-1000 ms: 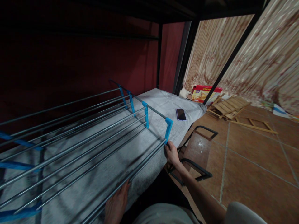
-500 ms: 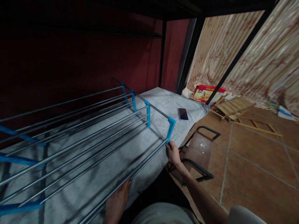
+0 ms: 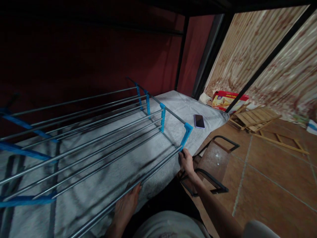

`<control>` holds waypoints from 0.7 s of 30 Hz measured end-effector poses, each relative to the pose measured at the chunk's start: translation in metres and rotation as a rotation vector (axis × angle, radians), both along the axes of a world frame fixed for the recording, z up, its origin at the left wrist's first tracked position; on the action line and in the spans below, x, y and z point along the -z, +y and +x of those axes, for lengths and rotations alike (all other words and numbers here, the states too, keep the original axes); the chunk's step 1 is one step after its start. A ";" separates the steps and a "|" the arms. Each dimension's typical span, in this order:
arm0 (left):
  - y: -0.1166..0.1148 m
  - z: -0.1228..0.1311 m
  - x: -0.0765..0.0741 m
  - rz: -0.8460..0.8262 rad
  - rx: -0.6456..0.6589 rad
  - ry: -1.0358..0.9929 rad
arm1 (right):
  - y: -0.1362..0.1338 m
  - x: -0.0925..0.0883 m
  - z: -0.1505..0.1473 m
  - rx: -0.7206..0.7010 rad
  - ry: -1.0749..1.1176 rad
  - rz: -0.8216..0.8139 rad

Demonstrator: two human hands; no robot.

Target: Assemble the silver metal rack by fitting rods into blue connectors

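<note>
Little has moved since a second ago: both hands keep their places; only our view swings right. Left hand [image 3: 127,205], at the near edge of the bed [image 3: 178,105]: fingers lie against the nearest rail of the rack [image 3: 99,138]; whether they close round it we cannot tell. Right hand [image 3: 187,162], further along that edge: fingers curled round the rail's end, just under a blue corner joint [image 3: 187,132]. Rack lies flat along the bed, rails seated in the joints we see; we judge it assembled but not yet let go. Phone [image 3: 199,121] lies near the far right corner.
</note>
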State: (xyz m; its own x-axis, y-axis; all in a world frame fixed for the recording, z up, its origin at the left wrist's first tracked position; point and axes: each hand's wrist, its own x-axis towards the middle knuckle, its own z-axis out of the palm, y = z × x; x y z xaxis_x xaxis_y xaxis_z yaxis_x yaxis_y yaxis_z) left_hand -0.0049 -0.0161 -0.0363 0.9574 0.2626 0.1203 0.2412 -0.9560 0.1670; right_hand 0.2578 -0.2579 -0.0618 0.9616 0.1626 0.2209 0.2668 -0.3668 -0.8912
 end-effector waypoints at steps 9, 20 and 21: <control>-0.016 0.002 -0.014 0.022 0.025 0.055 | -0.010 -0.001 0.000 -0.052 -0.009 -0.075; -0.026 -0.014 -0.014 -0.054 -0.086 0.116 | -0.032 0.004 0.013 -0.044 -0.006 -0.248; -0.026 -0.015 -0.014 -0.044 -0.063 0.116 | -0.032 0.003 0.013 -0.038 -0.003 -0.259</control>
